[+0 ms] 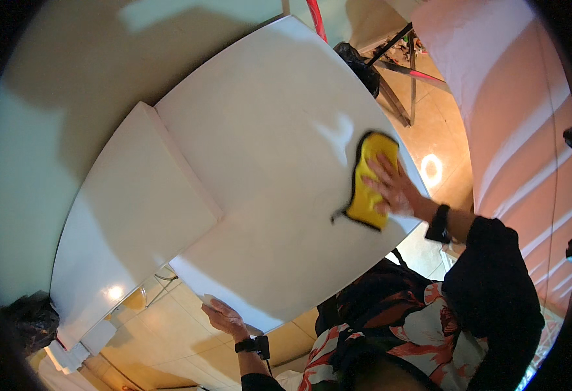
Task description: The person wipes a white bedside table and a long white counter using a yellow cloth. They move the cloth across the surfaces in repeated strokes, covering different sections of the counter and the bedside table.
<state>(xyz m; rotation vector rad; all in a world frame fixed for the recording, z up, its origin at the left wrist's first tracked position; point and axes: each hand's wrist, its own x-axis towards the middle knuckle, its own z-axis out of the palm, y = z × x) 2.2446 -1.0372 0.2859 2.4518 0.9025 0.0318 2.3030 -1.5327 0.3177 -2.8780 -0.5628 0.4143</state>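
A yellow cloth with black edging [371, 185] lies against the white tabletop [266, 161], near its right edge. My right hand [391, 188] presses on this cloth with fingers spread, slightly blurred. A small dark loop or tag trails from the cloth's lower left corner. At the near left edge of the same tabletop, my left hand [224, 317] grips the rim; some of its fingers are hidden. Both wrists wear black bands.
A second white surface [134, 205] overlaps or adjoins the tabletop on the left. Black plastic bags sit at the far right corner [359, 66] and far left [31, 322]. A metal frame [398, 93] stands beyond the right edge. Pinkish fabric [515, 122] spans the right side.
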